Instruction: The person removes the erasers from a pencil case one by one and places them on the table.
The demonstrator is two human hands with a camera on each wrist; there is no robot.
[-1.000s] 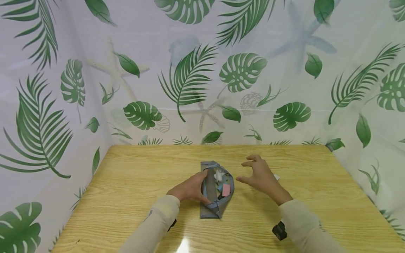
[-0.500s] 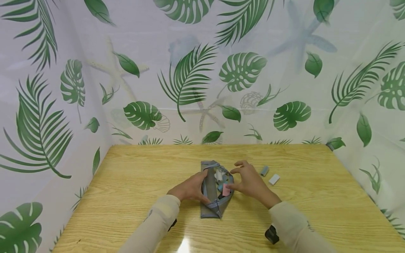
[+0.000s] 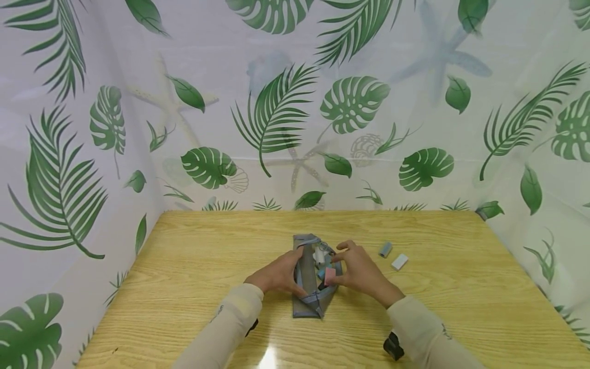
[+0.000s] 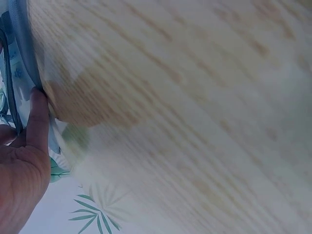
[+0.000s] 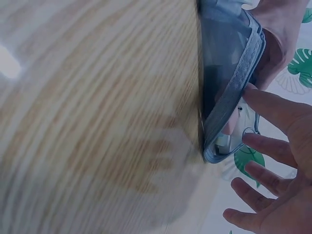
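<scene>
A grey-blue zippered pouch [image 3: 305,309] lies on the table with its mouth spread wide. My left hand [image 3: 278,274] grips its left side, thumb and fingers stretched across the opening. Inside the pouch show a pink block [image 3: 330,277], a small blue piece [image 3: 321,273] and a white piece [image 3: 319,255]. My right hand [image 3: 361,270] is at the right rim, thumb tip by the pink block and index finger over the opening. In the right wrist view, the thumb tip meets the zipper [image 5: 233,92] edge and the other fingers [image 5: 251,195] are spread apart.
On the wooden table [image 3: 207,236], a grey-blue cylinder [image 3: 385,249] and a white block [image 3: 399,262] lie to the right of the pouch, beyond my right forearm. A leaf-patterned sheet [image 3: 286,200] rises behind the table's far edge.
My right hand has moved left from beside the pouch to its rim and the pink block, uncovering the cylinder and white block. The left hand keeps its hold.
</scene>
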